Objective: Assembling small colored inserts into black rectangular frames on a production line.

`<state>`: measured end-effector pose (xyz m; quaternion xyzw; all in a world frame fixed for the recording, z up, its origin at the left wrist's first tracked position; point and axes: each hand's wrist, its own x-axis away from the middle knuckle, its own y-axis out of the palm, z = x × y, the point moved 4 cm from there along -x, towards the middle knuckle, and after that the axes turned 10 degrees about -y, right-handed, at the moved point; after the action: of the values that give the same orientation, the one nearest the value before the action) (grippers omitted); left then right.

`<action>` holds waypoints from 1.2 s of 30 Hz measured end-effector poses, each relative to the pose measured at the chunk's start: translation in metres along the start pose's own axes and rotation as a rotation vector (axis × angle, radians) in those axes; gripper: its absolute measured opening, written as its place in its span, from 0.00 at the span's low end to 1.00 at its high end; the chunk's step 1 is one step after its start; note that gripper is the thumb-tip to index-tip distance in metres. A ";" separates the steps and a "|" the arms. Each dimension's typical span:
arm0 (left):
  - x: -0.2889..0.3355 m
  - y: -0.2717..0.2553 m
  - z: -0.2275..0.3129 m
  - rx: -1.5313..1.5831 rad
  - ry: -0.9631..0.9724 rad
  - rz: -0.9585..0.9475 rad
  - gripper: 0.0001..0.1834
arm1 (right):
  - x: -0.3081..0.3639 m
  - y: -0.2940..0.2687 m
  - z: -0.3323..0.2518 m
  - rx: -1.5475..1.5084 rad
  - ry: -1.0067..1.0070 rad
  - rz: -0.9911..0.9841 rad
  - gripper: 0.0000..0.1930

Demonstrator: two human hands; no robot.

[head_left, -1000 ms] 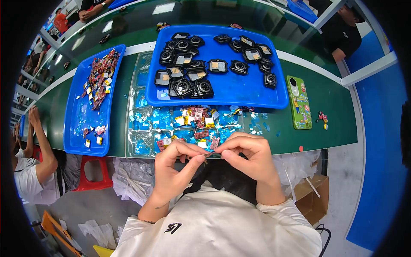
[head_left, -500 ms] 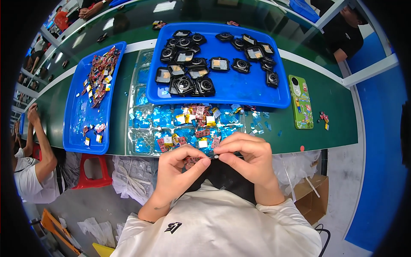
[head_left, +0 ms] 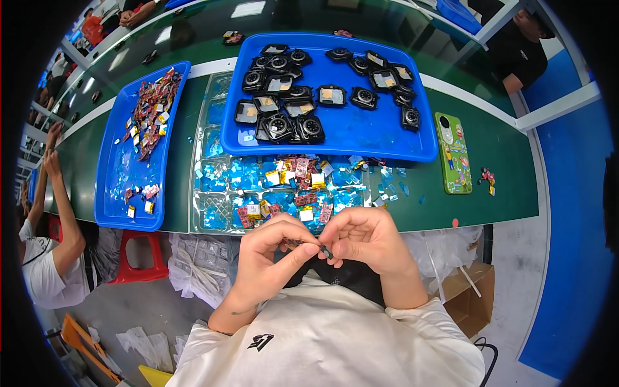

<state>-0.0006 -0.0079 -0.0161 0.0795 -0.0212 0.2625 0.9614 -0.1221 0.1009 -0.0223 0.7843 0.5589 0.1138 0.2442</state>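
My left hand (head_left: 274,255) is closed, its thumb and forefinger pinching a small red circuit board (head_left: 292,243) that the fingers mostly cover. Close against it, my right hand (head_left: 369,244) pinches a small dark part (head_left: 327,251) between thumb and fingertips. Whether this part is joined to the board cannot be made out. Both hands are just in front of the table's near edge, above my lap. Beyond them lies a clear plastic compartment tray (head_left: 201,187) with blue film pieces, red circuit boards and white-and-yellow battery cells (head_left: 318,180).
A large blue tray (head_left: 387,145) with several black watch cases (head_left: 364,97) rests over the compartment tray's far part. Left stands another blue tray (head_left: 116,187) heaped with red boards (head_left: 153,106). A green phone (head_left: 455,155) lies right. Co-workers sit at left and far right.
My right hand has rolled and come slightly lower, fingers more curled. A small white round face showed at its fingertips before; a dark part shows there now. My left hand has barely moved.
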 end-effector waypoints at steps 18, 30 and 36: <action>0.000 -0.002 0.001 -0.131 0.082 0.131 0.03 | 0.003 0.004 -0.003 0.261 -0.136 0.038 0.09; 0.001 -0.008 0.005 -0.066 0.106 0.156 0.03 | -0.120 -0.048 -0.094 1.784 -0.470 -0.067 0.18; 0.002 0.002 0.010 -0.152 0.164 0.075 0.03 | -0.156 -0.063 -0.066 1.889 -0.539 -0.185 0.24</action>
<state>0.0003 -0.0066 -0.0060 -0.0162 0.0348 0.3015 0.9527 -0.2583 -0.0120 0.0166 0.6096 0.4049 -0.5815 -0.3554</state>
